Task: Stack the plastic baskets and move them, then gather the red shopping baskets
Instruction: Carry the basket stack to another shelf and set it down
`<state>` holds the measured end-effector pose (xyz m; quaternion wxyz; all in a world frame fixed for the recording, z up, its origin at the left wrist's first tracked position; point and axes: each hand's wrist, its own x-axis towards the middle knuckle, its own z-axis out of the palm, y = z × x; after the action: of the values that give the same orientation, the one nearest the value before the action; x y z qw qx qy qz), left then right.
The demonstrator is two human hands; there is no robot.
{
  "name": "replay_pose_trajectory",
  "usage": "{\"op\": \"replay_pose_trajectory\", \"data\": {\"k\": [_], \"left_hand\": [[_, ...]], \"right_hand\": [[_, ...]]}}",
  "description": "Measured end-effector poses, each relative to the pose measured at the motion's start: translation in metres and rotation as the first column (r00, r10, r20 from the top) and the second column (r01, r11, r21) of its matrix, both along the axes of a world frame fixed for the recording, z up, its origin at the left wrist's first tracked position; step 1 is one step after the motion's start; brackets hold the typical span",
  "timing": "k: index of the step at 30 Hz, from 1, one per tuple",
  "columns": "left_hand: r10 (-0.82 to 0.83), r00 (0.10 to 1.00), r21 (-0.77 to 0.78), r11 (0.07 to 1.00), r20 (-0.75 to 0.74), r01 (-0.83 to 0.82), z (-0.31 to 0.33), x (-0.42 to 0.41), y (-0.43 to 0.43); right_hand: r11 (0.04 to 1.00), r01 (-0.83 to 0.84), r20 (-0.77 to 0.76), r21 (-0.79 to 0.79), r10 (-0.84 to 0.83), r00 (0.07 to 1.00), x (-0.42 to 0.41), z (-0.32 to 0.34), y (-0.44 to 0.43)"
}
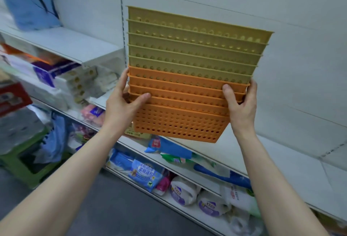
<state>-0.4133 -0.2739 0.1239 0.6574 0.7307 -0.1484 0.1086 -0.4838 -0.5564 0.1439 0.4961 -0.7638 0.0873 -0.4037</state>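
I hold a tall nested stack of perforated plastic baskets in the air in front of a white shelf unit. The lower baskets are orange [180, 119] and the upper ones are olive-yellow [191, 48]; there are several of each. My left hand [122, 102] grips the stack's left end at the orange rims, thumb across the front. My right hand [240, 102] grips the right end the same way. The stack tilts slightly away from me. No red shopping baskets are in view.
A white shelf [281, 153] lies just below and behind the stack. Lower shelves hold packaged goods, such as a blue pack [144, 172] and paper rolls [184, 190]. Tissue boxes [62, 78] fill the left shelves. A green stool [24, 164] stands on the grey floor at left.
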Motion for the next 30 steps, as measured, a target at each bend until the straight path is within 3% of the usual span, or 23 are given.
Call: {"op": "replay_pose_trajectory", "data": {"k": [10,24,30], "left_hand": [[0.013,1.0,-0.025,1.0,0.017,-0.012,0.033,0.121,0.075],[-0.25,0.963,-0.119,0.958,0.101,0.262,0.08,0.274,0.212],[-0.272,0.952,-0.107,0.952,0.141,0.288,0.09,0.339,0.272]], "right_hand": [[0.999,-0.014,0.047,-0.038,0.016,0.999,0.139,0.035,0.07],[0.976,0.21,0.183,-0.048,-0.199,0.963,0.235,0.086,0.223],[0.971,0.235,0.184,-0.037,-0.225,0.957,0.284,0.093,0.289]]}}
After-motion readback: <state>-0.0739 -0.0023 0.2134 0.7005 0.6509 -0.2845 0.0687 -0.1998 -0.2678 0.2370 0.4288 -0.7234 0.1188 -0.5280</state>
